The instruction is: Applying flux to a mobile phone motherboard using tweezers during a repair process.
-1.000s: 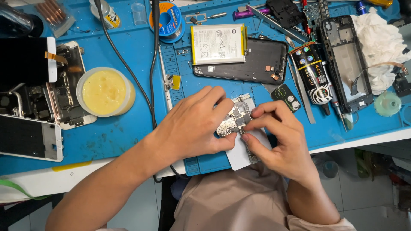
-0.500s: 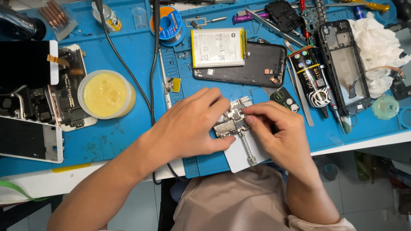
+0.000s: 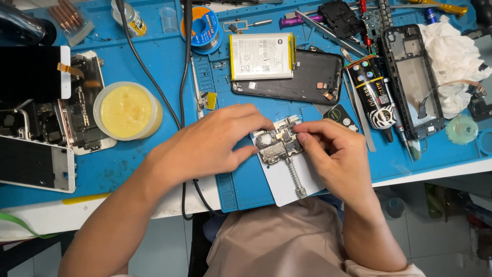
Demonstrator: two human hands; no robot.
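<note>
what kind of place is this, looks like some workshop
Most likely a phone repair bench. Both hands, the left hand and right hand, work a small circuit board clamped in a white holder on a blue work mat. Opened phones, a loose battery and a solder spool lie around.
</note>
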